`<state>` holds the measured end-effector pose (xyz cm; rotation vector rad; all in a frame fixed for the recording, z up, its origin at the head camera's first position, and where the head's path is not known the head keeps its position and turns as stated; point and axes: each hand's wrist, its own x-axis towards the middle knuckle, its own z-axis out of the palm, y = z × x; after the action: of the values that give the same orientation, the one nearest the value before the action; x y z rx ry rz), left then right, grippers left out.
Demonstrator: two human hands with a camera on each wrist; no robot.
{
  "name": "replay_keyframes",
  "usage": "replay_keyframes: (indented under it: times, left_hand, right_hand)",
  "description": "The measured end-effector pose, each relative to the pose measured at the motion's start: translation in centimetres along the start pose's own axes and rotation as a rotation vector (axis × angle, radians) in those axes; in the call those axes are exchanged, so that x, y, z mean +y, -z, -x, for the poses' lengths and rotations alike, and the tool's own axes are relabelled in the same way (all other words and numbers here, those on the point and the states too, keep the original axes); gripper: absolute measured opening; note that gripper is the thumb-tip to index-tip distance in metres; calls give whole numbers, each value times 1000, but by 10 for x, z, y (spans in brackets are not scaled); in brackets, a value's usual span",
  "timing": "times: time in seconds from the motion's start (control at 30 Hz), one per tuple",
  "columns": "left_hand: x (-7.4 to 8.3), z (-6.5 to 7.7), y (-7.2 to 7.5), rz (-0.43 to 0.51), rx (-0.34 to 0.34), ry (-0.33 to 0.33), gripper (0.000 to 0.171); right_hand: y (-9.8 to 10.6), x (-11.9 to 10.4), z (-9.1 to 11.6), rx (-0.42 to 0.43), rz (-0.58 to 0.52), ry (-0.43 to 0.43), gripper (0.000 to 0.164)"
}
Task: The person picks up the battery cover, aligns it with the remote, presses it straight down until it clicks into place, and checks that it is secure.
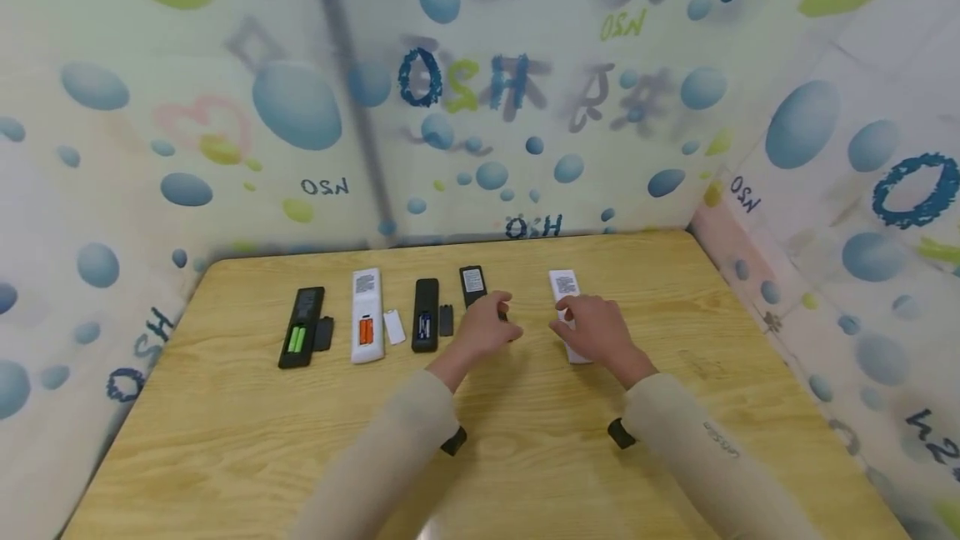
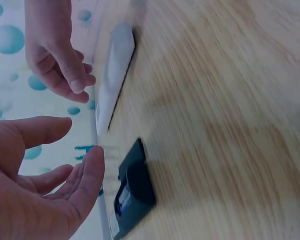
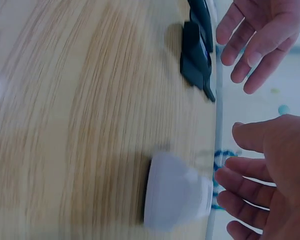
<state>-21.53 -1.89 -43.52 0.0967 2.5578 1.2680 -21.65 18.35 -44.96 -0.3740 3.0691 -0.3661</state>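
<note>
My left hand (image 1: pixel 483 327) hovers over the lower part of a black remote control (image 1: pixel 473 280), fingers apart and loosely bent, with nothing in them. The left wrist view shows this remote lying back up, its battery bay uncovered and a dark battery cover (image 2: pixel 133 154) beside it. To the right, my right hand (image 1: pixel 597 329) hangs above a white remote control (image 1: pixel 564 282) that lies back up. Air shows between the right thumb and fingers (image 3: pixel 245 194) in the right wrist view, and the white remote (image 3: pixel 172 192) rests on the table below them.
Leftward stand another black remote (image 1: pixel 425 307) with batteries and its cover (image 1: pixel 446 321), a white remote (image 1: pixel 367 294) with orange batteries and its cover (image 1: pixel 393 327), and a black remote (image 1: pixel 306 307) with green batteries and its cover (image 1: pixel 323 333). A patterned curtain (image 1: pixel 480 148) borders the wooden table (image 1: pixel 525 457).
</note>
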Motion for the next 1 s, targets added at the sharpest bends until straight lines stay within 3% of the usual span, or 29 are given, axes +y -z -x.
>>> replay_keyframes:
  times: [0.2, 0.47, 1.0]
  left_hand:
    - [-17, 2, 18, -8, 39, 18, 62]
    - [-37, 7, 30, -17, 45, 56, 66]
    - [-47, 5, 28, -41, 20, 86, 82]
  right_hand:
    - [-7, -20, -7, -41, -23, 19, 38]
    - [-16, -34, -15, -100, -41, 5, 38]
    - [-27, -53, -33, -98, 7, 63, 41]
